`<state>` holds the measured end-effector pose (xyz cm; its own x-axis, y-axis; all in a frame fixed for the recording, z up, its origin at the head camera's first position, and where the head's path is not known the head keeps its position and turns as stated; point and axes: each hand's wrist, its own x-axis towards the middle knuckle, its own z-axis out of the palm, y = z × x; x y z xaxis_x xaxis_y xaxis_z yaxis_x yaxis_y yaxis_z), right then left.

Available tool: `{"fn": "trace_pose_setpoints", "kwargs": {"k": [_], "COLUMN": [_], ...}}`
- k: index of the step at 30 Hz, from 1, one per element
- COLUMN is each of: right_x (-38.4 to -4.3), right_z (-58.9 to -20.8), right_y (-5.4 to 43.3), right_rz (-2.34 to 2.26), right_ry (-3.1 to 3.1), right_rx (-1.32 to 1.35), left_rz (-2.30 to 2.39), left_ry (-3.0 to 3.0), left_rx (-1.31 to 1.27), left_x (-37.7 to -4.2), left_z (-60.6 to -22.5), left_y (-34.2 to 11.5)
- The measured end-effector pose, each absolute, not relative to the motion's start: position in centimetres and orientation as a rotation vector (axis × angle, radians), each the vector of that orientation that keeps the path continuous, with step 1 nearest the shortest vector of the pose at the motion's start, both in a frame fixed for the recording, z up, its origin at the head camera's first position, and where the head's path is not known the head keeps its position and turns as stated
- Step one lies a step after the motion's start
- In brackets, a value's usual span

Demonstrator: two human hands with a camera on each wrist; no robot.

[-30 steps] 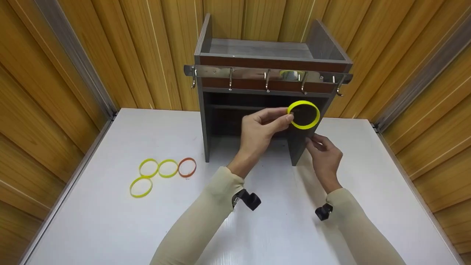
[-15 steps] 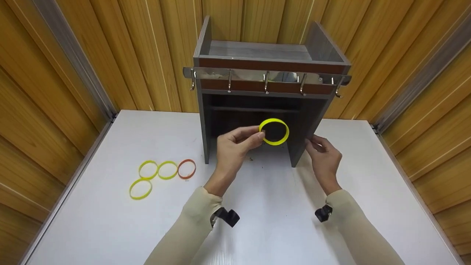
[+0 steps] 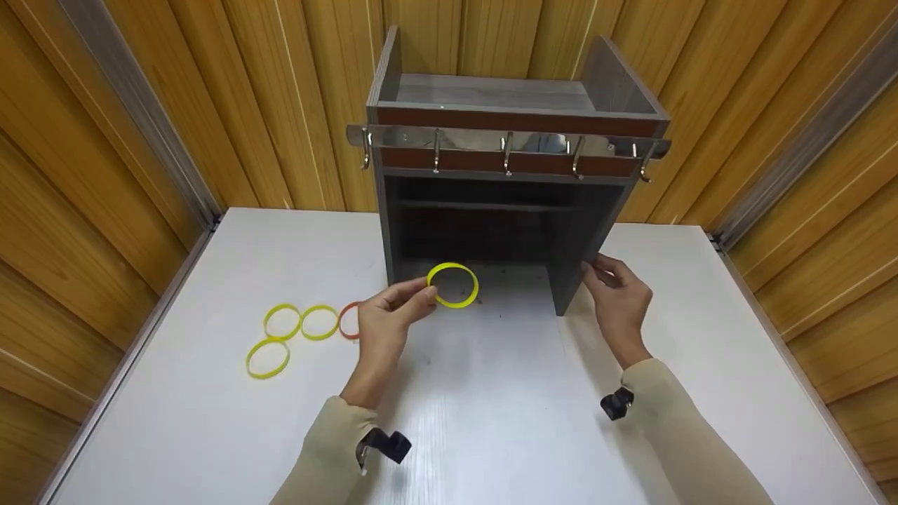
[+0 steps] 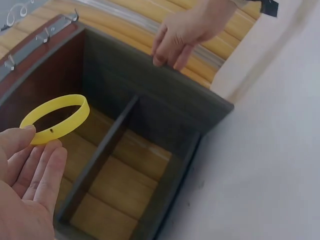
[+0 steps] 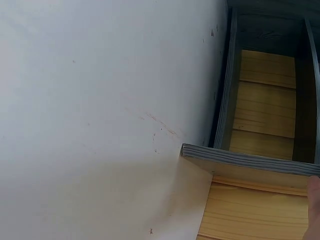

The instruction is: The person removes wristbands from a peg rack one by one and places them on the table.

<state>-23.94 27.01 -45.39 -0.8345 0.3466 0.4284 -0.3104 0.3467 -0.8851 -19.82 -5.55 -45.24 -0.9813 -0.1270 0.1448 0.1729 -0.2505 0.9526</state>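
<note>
My left hand point(image 3: 384, 321) pinches a yellow ring-shaped band point(image 3: 471, 298) between thumb and fingers, in front of the lower opening of a grey shelf unit point(image 3: 561, 280). In the left wrist view the yellow band point(image 4: 75, 120) is seen at a slant, with a small dark mark on it. My right hand point(image 3: 621, 301) holds the front edge of the unit's right side panel, fingers bent. Only a fingertip point(image 5: 314, 200) of it shows in the right wrist view. A metal strip with several hooks point(image 3: 508, 158) runs across the unit's front, and no band hangs there.
Left on the white table point(image 3: 491, 421) lie several yellow bands point(image 3: 269, 376), flat and close together. A red band point(image 3: 342, 319) beside them is partly hidden behind my left hand. Wood-patterned walls point(image 3: 316, 105) enclose the back and sides.
My left hand has carried the yellow band down and to the left, away from the hooks and the right panel. My right hand has stayed at the panel.
</note>
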Motion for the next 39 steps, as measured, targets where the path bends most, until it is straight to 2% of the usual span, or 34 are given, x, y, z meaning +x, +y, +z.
{"fn": "trace_pose_setpoints", "kwargs": {"k": [16, 22, 39], "right_x": [-24.2, -25.4, -26.3], "right_z": [-45.6, -47.2, -47.7], "right_y": [26.9, 27.8, 28.7], "right_rz": [1.512, 1.501, 1.553], "right_ry": [-2.039, -2.048, -2.038], "right_rx": [-0.012, -0.029, -0.066], "left_rz": [-2.235, -2.170, -1.958], "left_ry": [-1.766, -1.802, -2.024], "left_rx": [0.294, 0.419, 0.610], "left_x": [-17.9, -16.8, -15.4], "left_z": [-50.0, -51.0, -52.6], "left_y": [-14.2, -17.3, -20.7]}}
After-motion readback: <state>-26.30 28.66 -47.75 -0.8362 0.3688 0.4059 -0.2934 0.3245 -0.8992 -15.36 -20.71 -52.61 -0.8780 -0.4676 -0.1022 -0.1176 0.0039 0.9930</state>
